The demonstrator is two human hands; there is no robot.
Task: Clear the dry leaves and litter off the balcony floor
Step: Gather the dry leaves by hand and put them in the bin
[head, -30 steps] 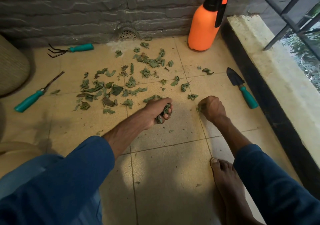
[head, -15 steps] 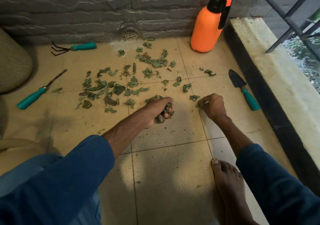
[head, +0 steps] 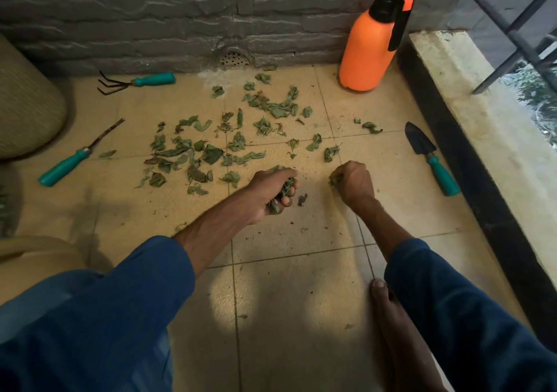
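Note:
Several dry green leaves (head: 211, 153) lie scattered over the beige tiled balcony floor (head: 301, 301), between the grey wall and my hands. My left hand (head: 271, 189) is curled round a bunch of gathered leaves (head: 284, 191), just above the tiles. A small leaf scrap (head: 302, 199) lies beside it. My right hand (head: 354, 182) is a fist on the floor, pinching a few leaves (head: 334, 180) at its left side. One loose leaf (head: 331, 152) lies just beyond it.
An orange spray bottle (head: 369, 51) stands at the back right by the wall. A teal-handled trowel (head: 431, 158) lies right, a hand rake (head: 135, 82) and a weeder (head: 75, 158) left. A raised ledge (head: 482, 120) with railing bounds the right side. My bare foot (head: 398, 331) rests near.
My right hand has shifted slightly left, closing on leaves near the tile joint. My left hand keeps its bunch in about the same place, and a scrap now lies beside it.

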